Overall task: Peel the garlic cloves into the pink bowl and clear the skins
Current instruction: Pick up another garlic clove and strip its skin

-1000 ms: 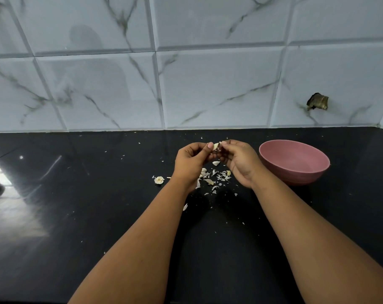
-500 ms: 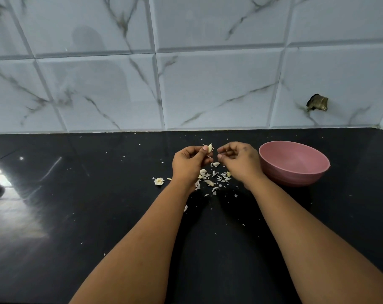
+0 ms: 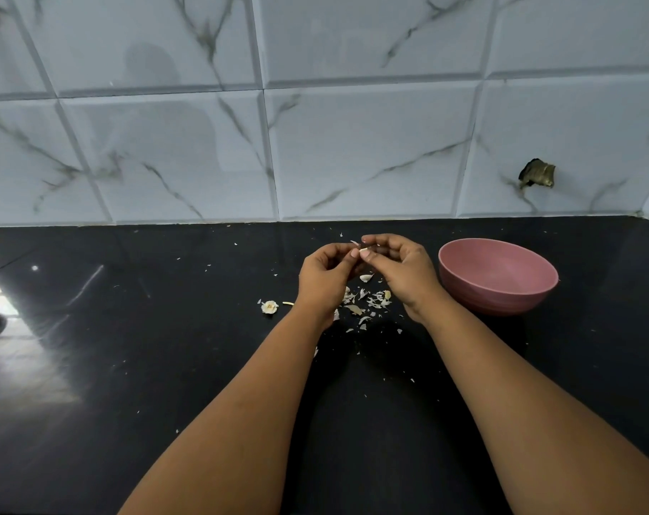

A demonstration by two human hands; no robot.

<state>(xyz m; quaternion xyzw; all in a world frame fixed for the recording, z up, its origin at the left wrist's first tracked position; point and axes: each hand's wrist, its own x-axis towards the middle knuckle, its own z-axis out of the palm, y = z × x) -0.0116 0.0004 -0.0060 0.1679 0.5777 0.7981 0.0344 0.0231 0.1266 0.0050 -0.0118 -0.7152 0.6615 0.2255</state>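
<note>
we pinch a garlic clove (image 3: 364, 251) between left hand (image 3: 325, 278) and right hand (image 3: 399, 271), its axis unclear, above skins (image 3: 367, 302) on the black tabletop (image 3: 130, 347); marble tiles (image 3: 352, 150) behind.

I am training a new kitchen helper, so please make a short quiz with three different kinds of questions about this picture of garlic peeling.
1. True or false: the pink bowl stands on the side of the right hand.
2. Where does the pile of skins lie? A) in the bowl B) on the black counter, below the hands C) on the wall tiles
3. Fill in: the left hand and the right hand pinch one garlic ____ between the fingertips.

Key: 1 true; 2 B; 3 clove
</note>
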